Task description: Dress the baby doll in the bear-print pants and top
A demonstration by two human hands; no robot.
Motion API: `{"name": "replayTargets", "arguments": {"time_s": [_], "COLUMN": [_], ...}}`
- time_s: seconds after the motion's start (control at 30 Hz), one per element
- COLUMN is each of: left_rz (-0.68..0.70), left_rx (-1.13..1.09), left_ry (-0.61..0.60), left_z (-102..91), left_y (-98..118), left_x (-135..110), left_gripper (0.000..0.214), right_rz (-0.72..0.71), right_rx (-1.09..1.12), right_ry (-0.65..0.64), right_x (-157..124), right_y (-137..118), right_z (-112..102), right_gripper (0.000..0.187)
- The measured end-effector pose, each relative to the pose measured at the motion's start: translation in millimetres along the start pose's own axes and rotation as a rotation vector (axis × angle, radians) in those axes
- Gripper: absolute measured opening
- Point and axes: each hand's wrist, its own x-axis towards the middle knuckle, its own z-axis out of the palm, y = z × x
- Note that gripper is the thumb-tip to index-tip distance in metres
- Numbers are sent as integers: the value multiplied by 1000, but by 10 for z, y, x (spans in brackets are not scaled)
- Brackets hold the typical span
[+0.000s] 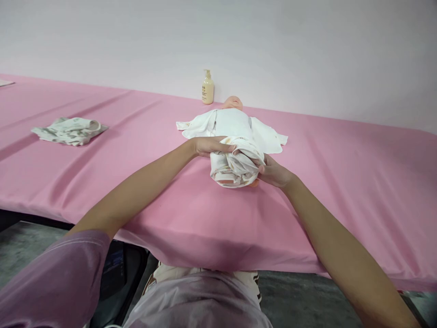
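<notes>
On the pink table [341,182], straight in front of the person, the doll [232,104] lies on its back with the head toward the wall, and the printed cloth [234,171] is gathered into a bundle over its legs. I think the gathering goes best when both hands hold the folds together and pull evenly, so that the doll does not turn. The left hand [212,146] lies on top of the bundle, fingers curled into it; the right hand [274,172] clasps it from the side. Both arms reach forward, nearly straight. A pump bottle [207,87] stands behind the head
</notes>
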Motion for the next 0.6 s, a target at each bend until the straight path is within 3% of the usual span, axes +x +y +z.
{"name": "replayTargets", "arguments": {"time_s": [0.2,0.4,0.5,0.6], "left_rz": [40,-89,-131,-157], "left_rx": [-35,38,158,377], "left_ry": [41,77,35,-72], "left_z": [-6,78,142,233], "left_y": [-41,7,115,249], "left_x": [6,10,21,48], "left_gripper": [65,62,52,41], "right_rz": [27,133,192,247], "right_rx": [-37,-253,-506,-656], "right_ry": [273,600,744,777], "right_x": [58,41,-112,-326], "right_y": [-197,-284,-292,-258], "right_z": [130,242,423,739], "right_gripper": [35,27,21,22]}}
